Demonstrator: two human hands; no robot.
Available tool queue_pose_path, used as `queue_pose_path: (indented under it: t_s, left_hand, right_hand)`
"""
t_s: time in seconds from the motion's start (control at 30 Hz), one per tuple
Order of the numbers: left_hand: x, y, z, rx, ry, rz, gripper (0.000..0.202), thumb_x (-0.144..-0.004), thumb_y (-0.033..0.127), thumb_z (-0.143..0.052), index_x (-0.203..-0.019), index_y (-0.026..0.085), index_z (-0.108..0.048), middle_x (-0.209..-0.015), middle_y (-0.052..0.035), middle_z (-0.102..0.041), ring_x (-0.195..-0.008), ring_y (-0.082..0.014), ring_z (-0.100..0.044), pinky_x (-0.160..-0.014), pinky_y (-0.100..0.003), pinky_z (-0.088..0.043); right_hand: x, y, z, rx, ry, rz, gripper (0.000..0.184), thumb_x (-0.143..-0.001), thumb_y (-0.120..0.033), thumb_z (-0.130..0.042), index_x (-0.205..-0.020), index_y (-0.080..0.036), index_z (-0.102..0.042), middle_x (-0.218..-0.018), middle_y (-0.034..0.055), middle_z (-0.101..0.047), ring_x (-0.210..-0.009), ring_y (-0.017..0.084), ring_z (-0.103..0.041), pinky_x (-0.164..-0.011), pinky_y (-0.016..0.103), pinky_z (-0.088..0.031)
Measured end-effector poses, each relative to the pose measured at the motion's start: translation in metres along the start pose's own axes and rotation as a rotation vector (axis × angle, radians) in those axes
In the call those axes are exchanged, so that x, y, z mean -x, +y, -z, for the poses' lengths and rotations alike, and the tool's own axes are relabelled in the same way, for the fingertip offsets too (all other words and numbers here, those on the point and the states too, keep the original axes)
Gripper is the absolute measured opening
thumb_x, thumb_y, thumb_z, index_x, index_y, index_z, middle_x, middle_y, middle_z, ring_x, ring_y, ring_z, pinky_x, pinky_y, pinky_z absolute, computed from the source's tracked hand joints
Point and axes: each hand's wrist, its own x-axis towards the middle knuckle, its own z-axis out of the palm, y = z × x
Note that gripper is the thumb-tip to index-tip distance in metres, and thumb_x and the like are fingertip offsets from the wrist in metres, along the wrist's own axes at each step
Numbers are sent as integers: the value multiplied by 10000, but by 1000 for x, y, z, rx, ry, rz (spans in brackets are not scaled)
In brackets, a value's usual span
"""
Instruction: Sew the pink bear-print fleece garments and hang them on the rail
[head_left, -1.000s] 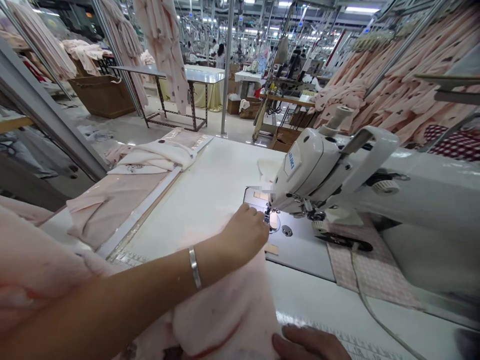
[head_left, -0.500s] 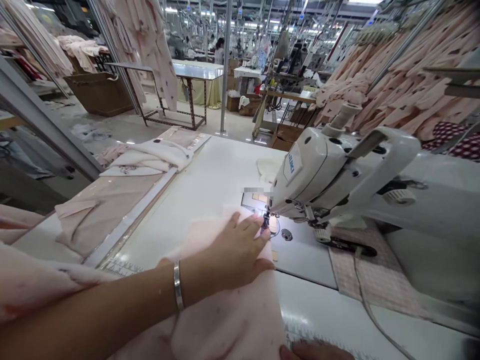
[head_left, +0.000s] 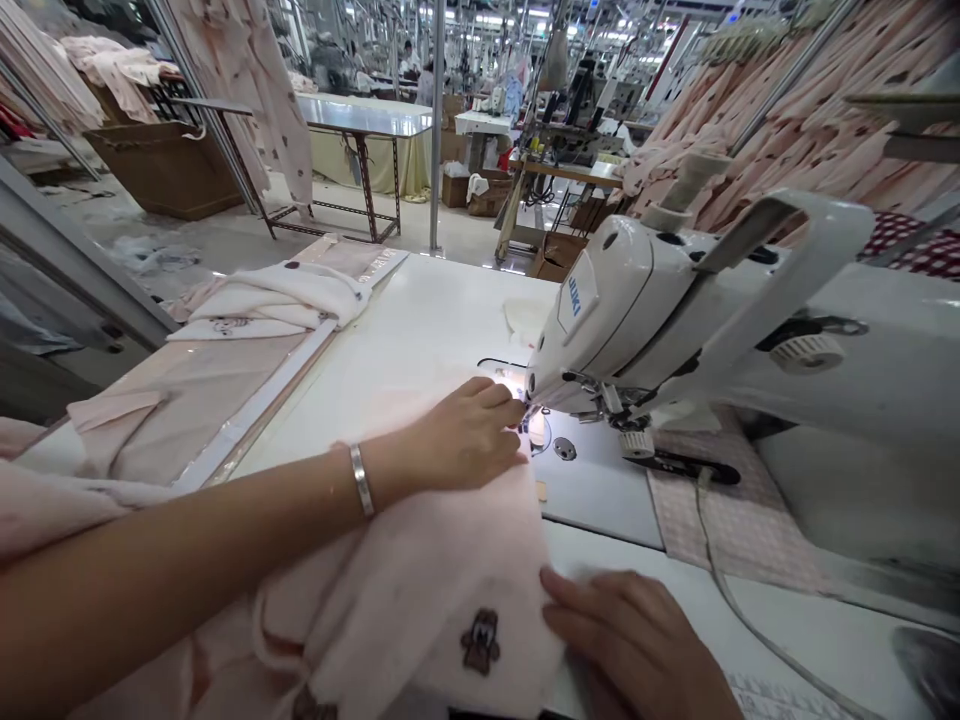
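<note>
A pale pink fabric piece (head_left: 450, 560) with a small brown bear print lies over the table, its right edge running up to the needle area of a white sewing machine (head_left: 637, 290). My left hand (head_left: 472, 435), a silver bangle on its wrist, rests on this fabric right beside the lit presser foot. Its fingers are curled together on the cloth, and their tips are partly hidden. Lower down, my right hand (head_left: 637, 635) has the fabric's right edge between its fingers, close to the table's near side.
Left on the table are a folded white cloth (head_left: 277, 300) and a flat pink panel (head_left: 217, 385) under clear film. A grey cord (head_left: 720, 570) crosses the right side. Pink garments (head_left: 847, 120) hang at the back right. A metal post (head_left: 435, 130) stands beyond the table.
My left hand has gone from flat with fingers spread to curled beside the presser foot. My right hand has come up from the bottom edge to the fabric's edge. The bear print now shows.
</note>
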Motion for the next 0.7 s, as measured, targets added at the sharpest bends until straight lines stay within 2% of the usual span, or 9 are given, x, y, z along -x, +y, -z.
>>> queue_pose_path:
  t_s: [0.1,0.13,0.2,0.27,0.3,0.4,0.47,0.57,0.7]
  left_hand:
    - [2,23,15,124,-72,141,357,-927,426,-466,-768,158,-640,-864,-64,-600,-860,-196,-512,-841,-362,-403]
    - [5,38,21,202,-70,217,377,-881,516,-510,-864,163,-642,-905,-70,-598,-877,-205,-518,-831,-363,-420]
    - [14,71,30,308,-35,319,643,-759,646,-588,-1175,159,-543,-1052,-100,-576,-961,-241,-515,-840,-384,-444]
    - [23,96,33,241,-22,311,707,-824,499,-592,-1370,128,-338,-1133,-126,-547,-1007,-252,-510,-861,-394,-447]
    - [27,103,33,174,-28,275,575,-881,350,-543,-1366,123,-334,-1110,-120,-555,-982,-237,-521,-847,-378,-451]
    - [38,102,32,34,-119,98,250,-893,69,-387,-1079,141,-537,-950,-81,-583,-860,-198,-545,-791,-341,-456]
    - [45,96,35,34,-198,19,163,-930,191,-411,-919,143,-566,-931,-97,-589,-890,-224,-552,-829,-381,-455]
    - [52,94,41,149,-232,73,381,-923,495,-425,-882,149,-581,-1038,-122,-598,-1023,-258,-542,-953,-436,-412]
    - [54,93,35,145,-151,111,361,-921,447,-461,-1098,146,-551,-1316,-135,-491,-1247,-285,-425,-1065,-489,-308]
  right_hand:
    - [-16,4,0,-82,-1,-64,193,-901,-116,-482,-1027,-192,-606,-1032,51,-693,-790,146,-592,-696,309,-487]
    - [-20,4,0,-107,10,-79,191,-893,-103,-488,-1012,-193,-607,-984,44,-696,-770,142,-587,-679,305,-480]
    - [-27,2,3,-170,56,-109,172,-873,-91,-509,-978,-185,-608,-893,37,-686,-750,143,-580,-652,298,-465]
    - [-33,-1,7,-233,141,-129,169,-844,-57,-530,-952,-164,-603,-864,50,-666,-756,147,-574,-646,298,-457]
    - [-35,-3,9,-255,182,-124,182,-826,-32,-540,-947,-154,-601,-875,62,-660,-767,149,-573,-651,302,-456]
    - [-33,-4,7,-267,201,-60,212,-795,9,-553,-940,-141,-592,-877,69,-655,-775,154,-562,-659,319,-452]
    - [-25,-3,2,-229,98,-13,195,-817,-17,-550,-956,-145,-597,-898,67,-660,-795,162,-556,-672,330,-457]
    - [-11,-4,-3,-136,-41,39,241,-847,-66,-559,-1078,-123,-594,-1071,113,-644,-947,198,-549,-763,365,-476]
    - [-5,-5,1,-57,-97,94,306,-869,-115,-554,-1174,-89,-564,-1114,143,-638,-1006,204,-548,-791,340,-495]
